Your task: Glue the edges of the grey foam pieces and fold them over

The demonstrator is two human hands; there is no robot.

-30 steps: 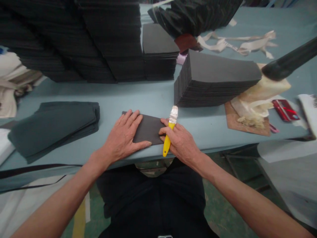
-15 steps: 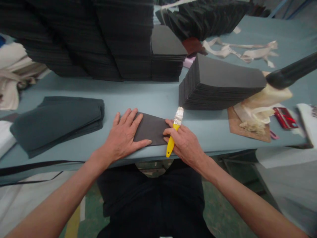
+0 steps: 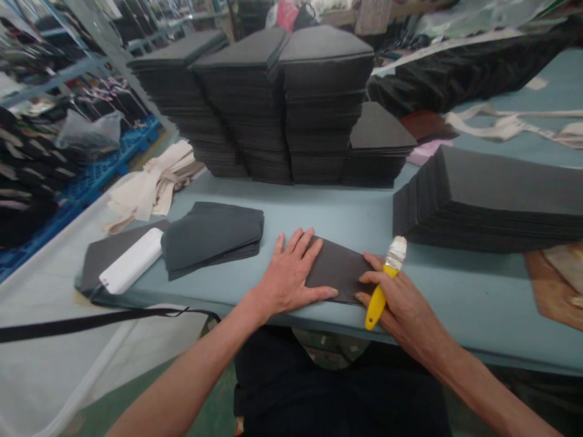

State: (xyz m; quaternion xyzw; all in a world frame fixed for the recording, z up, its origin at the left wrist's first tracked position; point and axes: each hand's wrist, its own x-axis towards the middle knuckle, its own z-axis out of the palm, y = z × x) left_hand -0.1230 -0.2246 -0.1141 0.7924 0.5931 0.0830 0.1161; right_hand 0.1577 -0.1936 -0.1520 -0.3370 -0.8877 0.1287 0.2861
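A dark grey flat piece [image 3: 339, 269] lies on the blue-grey table [image 3: 319, 212] near its front edge. My left hand [image 3: 291, 273] rests flat on the piece's left part, fingers spread. My right hand [image 3: 403, 303] is closed round a yellow-handled brush [image 3: 385, 282] with a whitish tip, and its fingertips press the piece's right end.
A thick stack of dark pieces [image 3: 492, 200] sits at the right, taller stacks [image 3: 273, 103] at the back. A small folded dark pile [image 3: 212, 237] and a white roll [image 3: 132, 261] lie at the left. Shelves and blue pallets fill the far left.
The view has swung up and to the left, so the hands and the piece appear further right. Both hands keep the same hold on the piece and the brush.
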